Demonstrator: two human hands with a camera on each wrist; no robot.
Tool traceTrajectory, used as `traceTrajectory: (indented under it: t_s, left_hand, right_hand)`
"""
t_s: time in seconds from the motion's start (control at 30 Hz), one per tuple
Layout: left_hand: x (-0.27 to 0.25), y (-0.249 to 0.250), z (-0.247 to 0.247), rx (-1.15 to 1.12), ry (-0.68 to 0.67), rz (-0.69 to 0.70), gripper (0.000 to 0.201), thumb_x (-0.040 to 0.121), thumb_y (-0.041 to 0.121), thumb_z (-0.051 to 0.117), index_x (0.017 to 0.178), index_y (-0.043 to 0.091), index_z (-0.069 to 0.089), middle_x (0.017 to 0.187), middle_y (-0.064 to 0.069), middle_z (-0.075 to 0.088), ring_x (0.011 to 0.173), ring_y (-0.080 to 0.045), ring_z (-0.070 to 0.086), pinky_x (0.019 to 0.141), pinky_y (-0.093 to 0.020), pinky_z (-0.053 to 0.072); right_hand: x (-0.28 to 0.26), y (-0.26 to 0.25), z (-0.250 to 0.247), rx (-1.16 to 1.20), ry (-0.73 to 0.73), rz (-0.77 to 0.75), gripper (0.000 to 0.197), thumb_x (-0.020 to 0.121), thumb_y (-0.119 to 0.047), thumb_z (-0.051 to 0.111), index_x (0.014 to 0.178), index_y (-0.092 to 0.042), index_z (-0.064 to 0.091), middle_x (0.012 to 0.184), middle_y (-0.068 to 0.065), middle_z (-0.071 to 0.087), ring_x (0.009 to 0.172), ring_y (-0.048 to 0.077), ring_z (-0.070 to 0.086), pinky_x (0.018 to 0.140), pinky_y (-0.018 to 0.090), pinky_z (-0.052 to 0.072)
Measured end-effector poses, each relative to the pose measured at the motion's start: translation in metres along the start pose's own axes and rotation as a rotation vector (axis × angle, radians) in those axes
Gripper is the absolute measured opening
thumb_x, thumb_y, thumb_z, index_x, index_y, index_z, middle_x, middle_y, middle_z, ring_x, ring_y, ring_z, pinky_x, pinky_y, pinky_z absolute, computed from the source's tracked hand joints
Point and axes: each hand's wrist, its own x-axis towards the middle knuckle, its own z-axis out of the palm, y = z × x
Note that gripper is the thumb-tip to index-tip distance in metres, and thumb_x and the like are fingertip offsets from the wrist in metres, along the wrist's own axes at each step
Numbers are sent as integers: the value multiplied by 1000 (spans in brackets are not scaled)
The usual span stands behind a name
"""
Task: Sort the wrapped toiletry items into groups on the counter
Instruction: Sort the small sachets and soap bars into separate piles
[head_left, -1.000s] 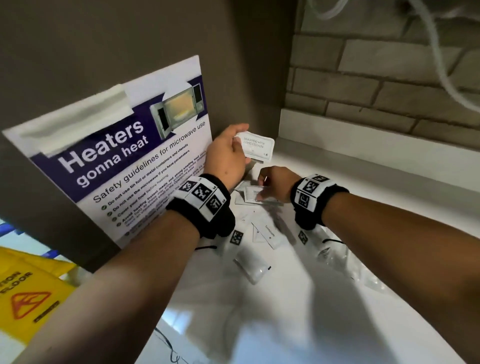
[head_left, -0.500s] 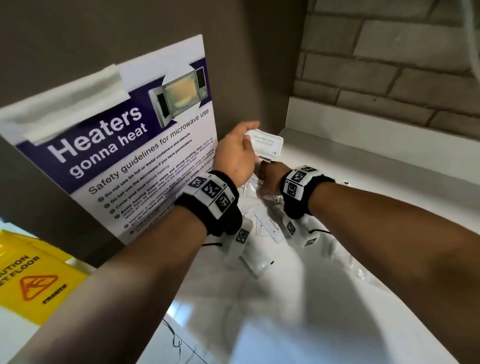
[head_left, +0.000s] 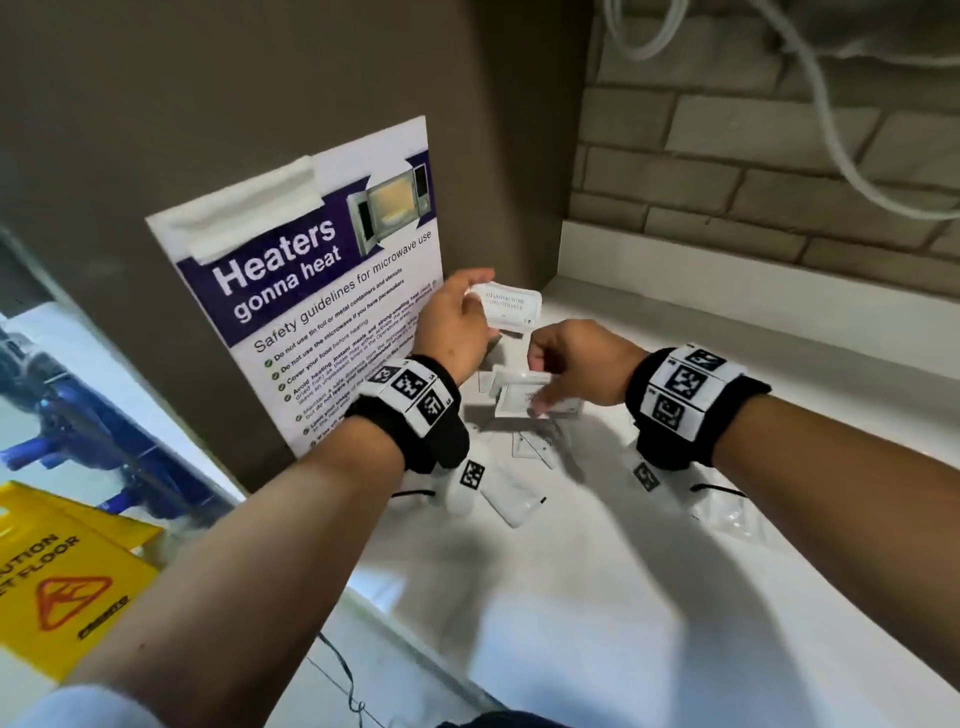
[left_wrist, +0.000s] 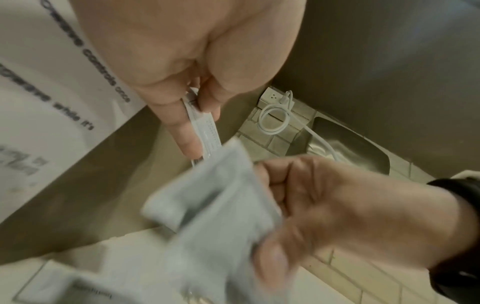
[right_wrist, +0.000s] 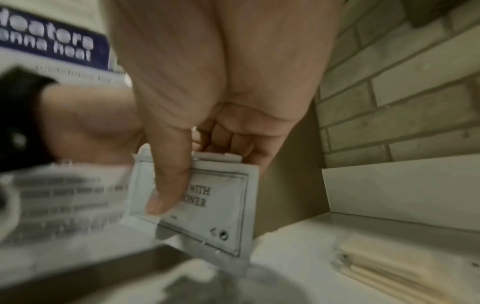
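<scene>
A flat white sachet printed "shampoo with conditioner" (head_left: 511, 306) is held up by the left hand (head_left: 457, 327), above the far left corner of the white surface (head_left: 597, 597). In the left wrist view it is pinched between the thumb and the fingers (left_wrist: 187, 133), and more than one thin packet may be stacked in this pinch; this cannot be told for certain. A second flat white sachet with the same framed print (right_wrist: 207, 203) is grasped by the right hand (head_left: 576, 364), the thumb pressed on its face and the other fingers curled behind it. It is held just below and beside the first one, a little above the surface.

It is judged that the collecting step is in hand: sachets of one kind are being gathered from the loose pile. Other small white wrapped packets (head_left: 511, 499) lie on the surface near the left edge, below the wrists, and clear plastic wrappers (head_left: 732, 514) lie further to the right.

For the next move, the right sachet should be laid against the left one with the edges aligned, and the pinch of the left hand must be opened only slightly, so that nothing slips out. After that, the stack can be put down as one group, apart from the unsorted packets.
</scene>
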Motion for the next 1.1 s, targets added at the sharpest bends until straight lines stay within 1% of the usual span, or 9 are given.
traceTrajectory:
  t_s: [0.13,0.27,0.33,0.43,0.57,0.7,0.87,0.97,1.1]
  left_hand:
    - [-18,-5,-8,-71,-50,-63,29,89,29,47,106,24,69,110,-4,70,103,-25,66,92,-51,53]
    - [-31,-2,-10,-84,-182,-108,41,76,60,65,102,29,71,108,0,71,105,-20,67,88,-49,56]
    - [-35,-5,-13,-1,-209,-62,28,77,47,73,101,34,69,109,2,70,103,-17,67,90,-46,56]
    - [-37,-13,-17,75,-193,-16,25,88,16,69,111,24,65,103,2,70,96,-15,67,94,-44,53]
    - [-36,-21,-24,182,-103,62,27,89,9,64,113,22,66,107,-2,71,101,-18,67,95,-40,53]
    - [-33,-18,-29,202,-13,115,30,90,6,61,117,17,64,110,-5,69,103,-20,66,94,-39,54]
    - [-29,-17,-31,221,12,154,29,92,7,59,120,15,62,115,-5,67,108,-20,63,98,-38,50]
    - [-29,-26,-29,170,-8,94,28,93,9,57,120,18,61,115,-7,66,108,-24,64,94,-44,53]
    - [-33,-34,-25,126,-61,1,26,95,12,54,117,24,60,113,-7,66,106,-26,64,91,-47,54]
  right_hand:
    - [-6,-9,-19,195,191,13,44,58,-14,91,64,-23,49,58,-9,48,52,9,40,49,21,32]
    - [-7,-14,-18,193,212,43,42,58,-14,91,66,-23,51,60,-7,51,52,9,43,48,16,35]
    - [-5,-15,-12,203,226,46,41,57,-14,91,66,-23,52,61,-7,52,54,11,45,56,23,38]
    - [-5,-18,0,147,291,62,39,59,-22,90,77,-21,56,74,-5,58,66,14,51,59,26,41]
    - [-16,-19,28,59,454,145,62,59,-40,88,97,-14,46,99,4,51,87,21,48,69,32,41]
    - [-27,-22,62,-7,186,258,71,65,-46,83,111,-10,43,106,7,56,91,24,57,68,32,43]
    - [-38,-36,92,-245,-135,148,72,70,-57,75,120,-12,48,114,6,57,101,26,57,82,34,48]
    - [-42,-35,99,-311,-188,113,46,75,-41,72,110,-16,55,110,8,57,105,29,58,80,30,45]
    - [-46,-36,82,-314,-157,31,4,81,-21,61,85,-21,59,93,7,67,92,27,63,68,25,38]
